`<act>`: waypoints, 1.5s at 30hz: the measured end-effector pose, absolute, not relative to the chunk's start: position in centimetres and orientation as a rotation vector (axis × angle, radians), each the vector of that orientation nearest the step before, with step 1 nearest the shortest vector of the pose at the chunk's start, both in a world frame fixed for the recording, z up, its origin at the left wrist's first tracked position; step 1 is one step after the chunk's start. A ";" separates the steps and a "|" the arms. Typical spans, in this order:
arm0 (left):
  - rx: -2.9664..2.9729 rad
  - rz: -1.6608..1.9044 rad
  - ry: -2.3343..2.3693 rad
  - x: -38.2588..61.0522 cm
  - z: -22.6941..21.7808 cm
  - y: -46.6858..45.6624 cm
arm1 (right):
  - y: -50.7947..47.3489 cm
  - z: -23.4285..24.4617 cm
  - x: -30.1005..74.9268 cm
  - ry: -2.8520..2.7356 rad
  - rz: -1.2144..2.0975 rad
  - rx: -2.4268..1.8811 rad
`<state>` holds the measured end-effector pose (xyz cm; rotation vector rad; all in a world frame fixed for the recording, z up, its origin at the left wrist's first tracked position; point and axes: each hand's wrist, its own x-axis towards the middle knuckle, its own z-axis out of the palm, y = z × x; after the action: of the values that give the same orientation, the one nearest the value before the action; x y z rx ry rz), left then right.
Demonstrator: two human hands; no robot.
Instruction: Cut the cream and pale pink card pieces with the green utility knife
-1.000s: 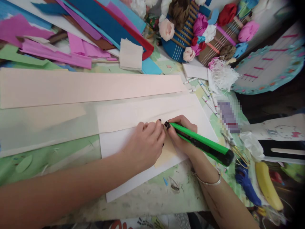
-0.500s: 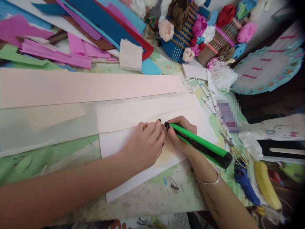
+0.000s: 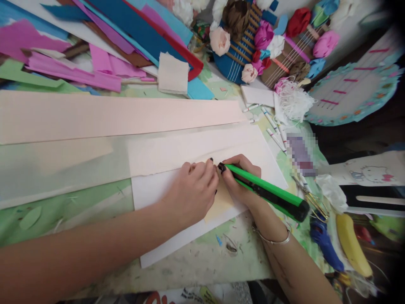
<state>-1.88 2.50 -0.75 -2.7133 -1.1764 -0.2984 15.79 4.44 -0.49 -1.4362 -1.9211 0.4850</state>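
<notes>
Green cutter (image 3: 268, 188) nearly as before.

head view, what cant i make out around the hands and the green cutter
All in the head view:
Front tip of the green cutter: hidden by the fingers of the right hand.
Full outline of the yellowish paper: partly covered by the left hand.
Purple item: blurred into pixel blocks, so its details are lost.
Red-and-black print at the bottom: cut off by the picture's edge.
</notes>
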 end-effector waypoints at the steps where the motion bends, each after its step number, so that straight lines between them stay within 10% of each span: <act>1: -2.714 -0.300 -1.177 -1.9 -0.7 2.5 | 4.4 -0.5 15.8 -1.916 0.480 -1.436; 45: -2.707 -0.334 -1.170 -1.8 -1.0 2.3 | 3.5 -0.1 16.1 -1.929 0.544 -1.461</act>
<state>-1.83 2.34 -0.97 -2.7073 -1.1704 -0.3337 16.11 3.49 -0.11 -1.4614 -1.9292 0.5435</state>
